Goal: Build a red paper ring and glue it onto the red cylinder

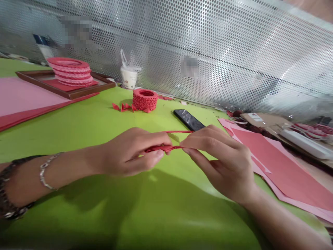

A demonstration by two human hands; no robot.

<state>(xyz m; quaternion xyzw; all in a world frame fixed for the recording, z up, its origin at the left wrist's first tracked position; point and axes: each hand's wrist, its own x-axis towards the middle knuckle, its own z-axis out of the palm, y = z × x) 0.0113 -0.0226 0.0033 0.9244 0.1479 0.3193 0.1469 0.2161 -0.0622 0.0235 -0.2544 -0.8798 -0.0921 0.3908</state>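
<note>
Your left hand and right hand each pinch a thin red paper ring over the green table, the piece seemingly unfinished. Beyond, a red ring stack and a pink-and-red ring stack on a wooden tray appear assembled; folded red triangles lie loose, unattached.

I see the red strip as matt paper — the tabletop smooth and softly glossy. From my end, the tray looks wooden, the phone mirror-glossy, the perforated panel shiny metal.
</note>
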